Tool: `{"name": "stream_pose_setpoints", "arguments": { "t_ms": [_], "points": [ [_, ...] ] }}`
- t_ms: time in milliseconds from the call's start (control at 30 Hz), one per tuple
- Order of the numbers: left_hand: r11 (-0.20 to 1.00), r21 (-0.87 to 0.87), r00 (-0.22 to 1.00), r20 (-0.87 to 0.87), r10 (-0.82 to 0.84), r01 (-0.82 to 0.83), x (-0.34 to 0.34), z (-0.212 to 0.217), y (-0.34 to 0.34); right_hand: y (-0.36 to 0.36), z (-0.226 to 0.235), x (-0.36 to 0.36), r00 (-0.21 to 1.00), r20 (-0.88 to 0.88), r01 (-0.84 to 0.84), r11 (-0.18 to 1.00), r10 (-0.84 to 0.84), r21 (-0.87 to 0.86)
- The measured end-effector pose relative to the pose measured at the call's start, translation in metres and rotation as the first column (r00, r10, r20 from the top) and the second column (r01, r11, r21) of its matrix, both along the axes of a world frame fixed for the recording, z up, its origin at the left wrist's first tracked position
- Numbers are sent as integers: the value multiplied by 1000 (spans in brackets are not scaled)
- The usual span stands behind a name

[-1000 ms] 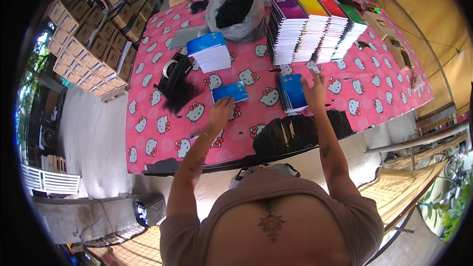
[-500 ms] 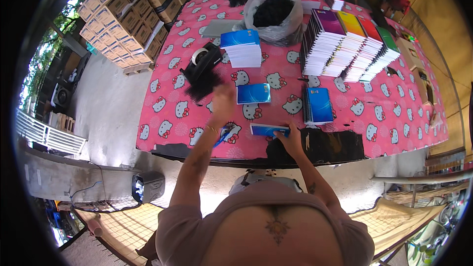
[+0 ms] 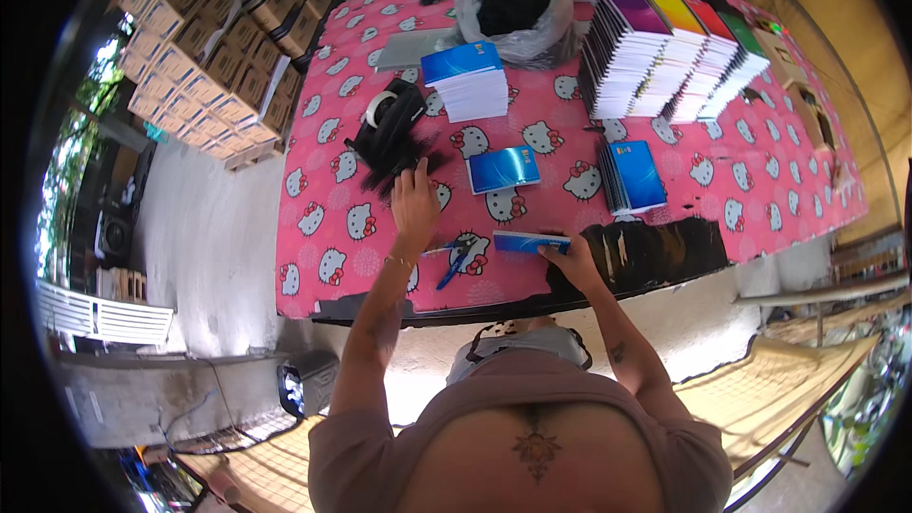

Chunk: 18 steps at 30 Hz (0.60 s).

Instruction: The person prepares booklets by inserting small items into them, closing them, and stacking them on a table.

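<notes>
Blue booklet near the table edge, tilted up so that we see it narrow; the right hand has it by its right end, thumb across the near face, fingers closed on it. One-ended grip, as we judge it: the free left end could sag or swing if the thumb slackens, and a slip could drop it over the near edge. Beside it, to the left, lies a slim blue object, too blurred for us to name; a sweep of the left forearm could knock it off. Farther in, the left hand reaches to a tuft of black strands, fingers extended and slightly spread at its fringe; whether they pinch any, we cannot tell. Loose strands could cling to the fingers and end up on the covers. Between and beyond the hands we note a second blue booklet lying flat and, to its right, a blue spiral notebook. Next, a black tape dispenser touching the strands, where fibres could foul the tape. Beyond: a stack of blue booklets, tall spiral-notebook stacks, a plastic bag of black fibre.
</notes>
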State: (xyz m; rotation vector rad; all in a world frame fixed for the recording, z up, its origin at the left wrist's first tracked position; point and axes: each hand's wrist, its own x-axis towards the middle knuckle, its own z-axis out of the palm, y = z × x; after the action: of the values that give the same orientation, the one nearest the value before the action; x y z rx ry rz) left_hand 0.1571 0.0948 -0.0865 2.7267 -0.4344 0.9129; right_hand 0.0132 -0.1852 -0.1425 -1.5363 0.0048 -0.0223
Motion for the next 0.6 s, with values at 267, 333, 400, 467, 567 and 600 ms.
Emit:
{"name": "stream_pose_setpoints", "arguments": {
  "t_ms": [267,333,400,467,567,600],
  "points": [
    [554,-821,806,-232,-545,138,-110,-17,-70,4,0,1,993,-120,-7,999,11,37],
    [612,-782,783,-305,-542,120,-95,-4,-54,7,-2,1,999,-46,26,999,-25,30],
    [718,-657,807,-285,-517,229,-86,12,-39,6,-6,-3,999,-23,38,999,-37,27],
    [808,-486,816,-281,-505,333,-84,17,-31,5,-9,0,999,-25,27,999,-26,31],
    [833,-409,781,-347,-520,373,-94,10,-22,7,-8,-3,997,-39,68,997,-66,32],
    [803,-476,775,-327,-541,359,-95,6,-23,9,-7,-4,997,-39,75,997,-74,27]
  ]
}}
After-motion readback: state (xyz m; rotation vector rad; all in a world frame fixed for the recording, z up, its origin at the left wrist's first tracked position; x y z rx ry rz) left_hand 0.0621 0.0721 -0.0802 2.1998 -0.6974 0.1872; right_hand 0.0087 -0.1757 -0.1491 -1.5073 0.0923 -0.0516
